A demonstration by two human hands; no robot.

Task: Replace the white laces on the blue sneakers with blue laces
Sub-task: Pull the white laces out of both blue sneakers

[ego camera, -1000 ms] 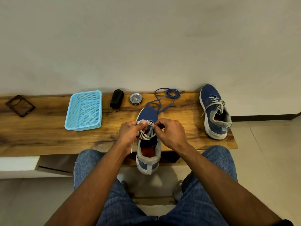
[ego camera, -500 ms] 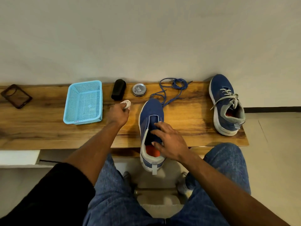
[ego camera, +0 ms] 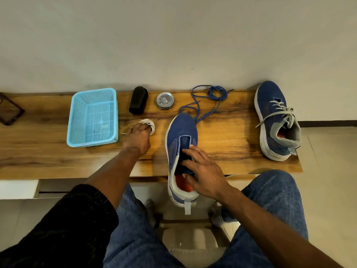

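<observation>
Soft, even indoor light falls from above, slightly warm, with nothing blown out. The wooden bench [ego camera: 228, 136] shows a mild glossy sheen near its middle, and the far sneaker [ego camera: 276, 122] casts a short, diffuse shadow onto the wood at its left. Under the bench's near edge the space goes dark. The wide lens bends the scene — the bench's far edge bows, and the wall stretches toward the corners. Focus is fairly sharp at centre; the near sleeve [ego camera: 63, 229] at bottom left is murky and underexposed.
</observation>
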